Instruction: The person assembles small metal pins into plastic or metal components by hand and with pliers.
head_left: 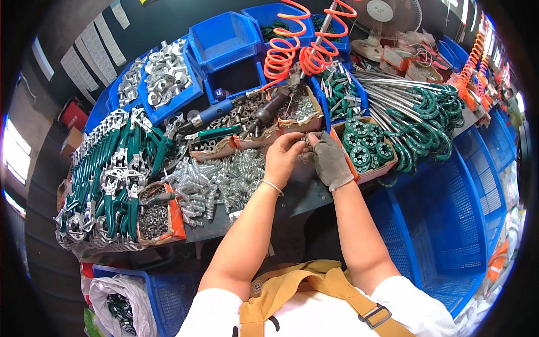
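My left hand (280, 164), bare with a bracelet at the wrist, has thumb and fingers pinched together. Against it, my right hand (331, 163) in a grey glove also has its fingers closed. Small metal bits show between the fingertips, too small to name. Just left of the hands lies a heap of metal coil springs (238, 178). Beyond them stands a cardboard box of small metal parts (302, 108). Close to the glove, another box holds green round parts (364, 145) with holes. A dark-handled power driver (270, 109) lies across the boxes behind.
Green-handled locking pliers (115, 180) are stacked at left beside a box of small nuts (154, 216). Green-ended metal rods (415, 106) spread at right. Blue bins (224, 39) line the back, beneath orange coiled hoses (281, 56). Blue crates (443, 208) stand at lower right.
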`<state>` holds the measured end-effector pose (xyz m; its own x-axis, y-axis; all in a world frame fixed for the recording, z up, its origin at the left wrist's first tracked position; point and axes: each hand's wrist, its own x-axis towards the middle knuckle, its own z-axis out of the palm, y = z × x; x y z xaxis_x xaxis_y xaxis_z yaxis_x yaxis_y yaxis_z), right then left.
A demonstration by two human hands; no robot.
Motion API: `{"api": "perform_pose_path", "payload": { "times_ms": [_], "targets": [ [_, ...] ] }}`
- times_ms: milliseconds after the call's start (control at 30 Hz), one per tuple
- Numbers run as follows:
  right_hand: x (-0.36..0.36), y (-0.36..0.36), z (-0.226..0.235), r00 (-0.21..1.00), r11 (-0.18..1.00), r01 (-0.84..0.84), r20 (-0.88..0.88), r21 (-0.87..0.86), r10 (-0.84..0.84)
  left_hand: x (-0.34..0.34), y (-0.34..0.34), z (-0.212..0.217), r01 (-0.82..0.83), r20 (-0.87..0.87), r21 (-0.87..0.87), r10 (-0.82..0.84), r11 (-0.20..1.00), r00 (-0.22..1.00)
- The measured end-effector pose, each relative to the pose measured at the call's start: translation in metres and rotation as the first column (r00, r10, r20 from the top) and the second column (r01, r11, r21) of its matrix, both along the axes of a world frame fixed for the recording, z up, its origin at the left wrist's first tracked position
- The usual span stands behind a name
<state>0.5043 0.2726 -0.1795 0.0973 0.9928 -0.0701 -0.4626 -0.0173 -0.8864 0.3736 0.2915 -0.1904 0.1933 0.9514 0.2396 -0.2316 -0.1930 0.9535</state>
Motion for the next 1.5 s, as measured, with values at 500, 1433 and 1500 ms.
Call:
{"api": "perform_pose_path", "payload": {
  "times_ms": [500,1433,1500],
  "targets": [
    [-0.001,0.011,-0.013,0.029,0.78,-0.052,0.782,0.624,-0.623,-0.022,0.01,0.009,-0.183,-0.603,0.582,0.571,0.793,0.557],
    [-0.018,0.012,0.01,0.954,0.958,-0.286,-0.103,-0.016,0.283,-0.051,0.001,0.033,-0.064,-0.406,0.099,0.099,0.993,0.908],
    [-0.018,0.016,0.003,0.987,0.989,-0.144,0.074,0.037,0.141,-0.041,0.005,0.029,-0.044,-0.289,0.156,0.088,0.987,0.953]
  ]
}}
